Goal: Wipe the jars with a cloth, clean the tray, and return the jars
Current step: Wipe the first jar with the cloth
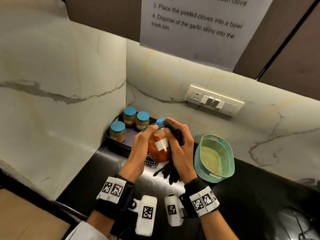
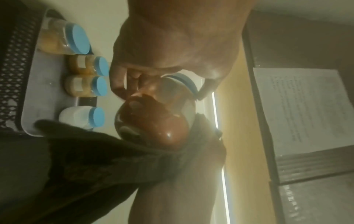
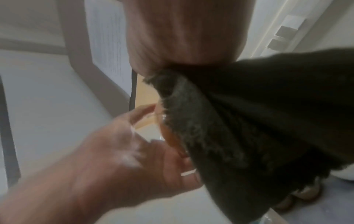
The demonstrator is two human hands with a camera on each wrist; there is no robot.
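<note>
The counter [image 1: 259, 196] is black and shiny. It sits in a corner with pale marble walls [image 1: 60, 75]. A paper sheet [image 1: 199, 23] with printed steps hangs on the wall above, and a switch plate [image 1: 214, 100] is on the right wall. A green basket [image 1: 214, 158] stands on the counter to the right.

A dark tray [image 1: 119, 147] sits in the corner. Three small jars [image 1: 129, 116] with blue lids stand in it.

The left hand [image 1: 140, 149] grips a big jar [image 1: 159, 148] of orange stuff, lifted and tipped over the front of the tray. The right hand [image 1: 180, 144] grips a dark cloth [image 1: 174, 134] and presses it against the jar's side. The cloth's end hangs down to the counter.

The left wrist view shows a fourth small jar [image 2: 80, 116], a white one, in the tray. The head view hides it behind the hands. The right wrist view is mostly cloth, with only a thin orange edge of the big jar showing.
</note>
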